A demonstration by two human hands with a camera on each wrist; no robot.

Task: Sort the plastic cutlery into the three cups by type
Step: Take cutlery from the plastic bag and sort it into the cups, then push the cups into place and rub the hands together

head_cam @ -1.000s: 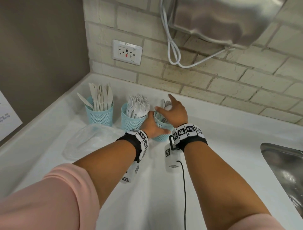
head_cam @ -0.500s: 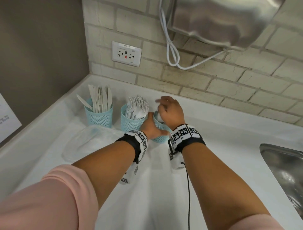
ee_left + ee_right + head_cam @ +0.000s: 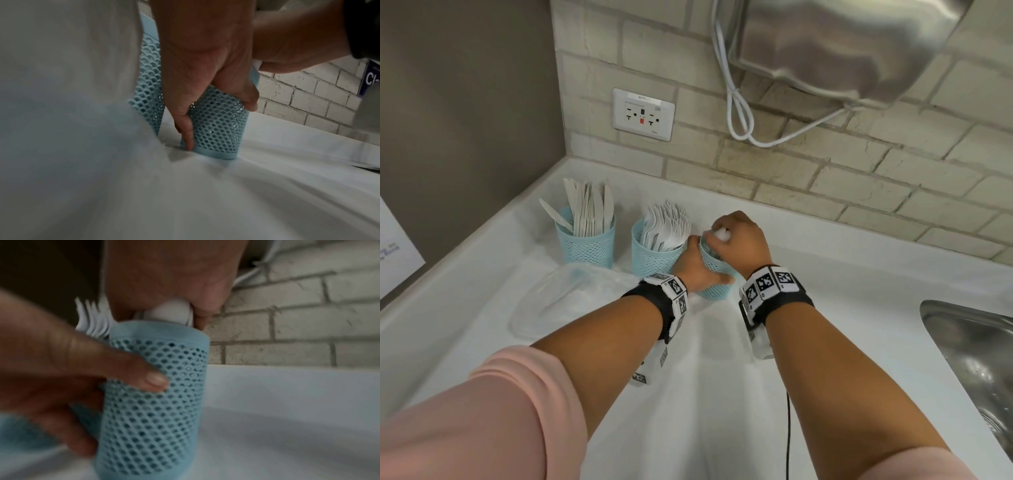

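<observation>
- Right-most blue mesh cup (image 3: 714, 274) stands on white desk (image 3: 722, 394), toward back edge, just beside middle cup (image 3: 654, 257).
- Left hand (image 3: 697, 265) grips that cup's side, fingers and thumb wrapped round it.
- Right hand (image 3: 743, 236) over cup mouth, fingers curled on white spoons (image 3: 170, 312) sticking out of rim.
- Middle cup holds forks (image 3: 667, 226); left cup (image 3: 587, 245) near back-left corner holds knives (image 3: 589, 209).
- Clear plastic bag (image 3: 558, 301) lies in front of those two cups.
- Steel sink (image 3: 976, 356) at right edge.
</observation>
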